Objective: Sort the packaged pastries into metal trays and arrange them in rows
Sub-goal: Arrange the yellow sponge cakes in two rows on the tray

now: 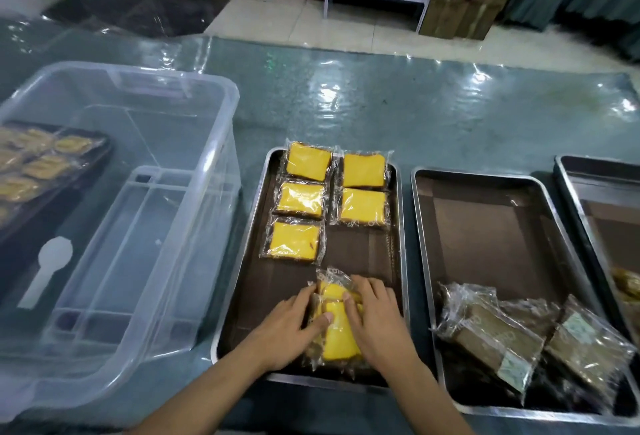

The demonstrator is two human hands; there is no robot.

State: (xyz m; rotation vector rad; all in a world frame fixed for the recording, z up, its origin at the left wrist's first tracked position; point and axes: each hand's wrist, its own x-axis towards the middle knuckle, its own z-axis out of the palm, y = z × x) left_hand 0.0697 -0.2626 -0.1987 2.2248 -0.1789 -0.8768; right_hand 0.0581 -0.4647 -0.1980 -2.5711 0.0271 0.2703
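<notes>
Both hands work at the near end of the centre metal tray point(401, 227), nearest the camera. Left hand point(291, 327) and right hand point(377, 324) press from either side on two yellow wrapped cake packets point(337, 327), which lie one partly over the other between the palms. Fingers are curled against the wrap, grasping the pair rather than lying flat.

Clear plastic storage bin point(114, 213), the largest item, stands well left of the grip; a dark tray of round pastries point(38, 164) shows through its wall. Right of the grip sits a second metal tray point(485, 227) holding brown wrapped pastries point(512, 337) in a loose heap at its near end. A third tray point(595, 178) is cut off at the frame edge.

Beyond the grip, five yellow cake packets point(301, 199) lie in two columns: three on the left, two on the right. The open slot is just ahead of the right hand.

Risk, as judged: the wrap looks slick, so the overlapped packets may slide apart unevenly and land skewed. Pushing forward could nudge the nearest placed packet point(294, 239) out of line.
</notes>
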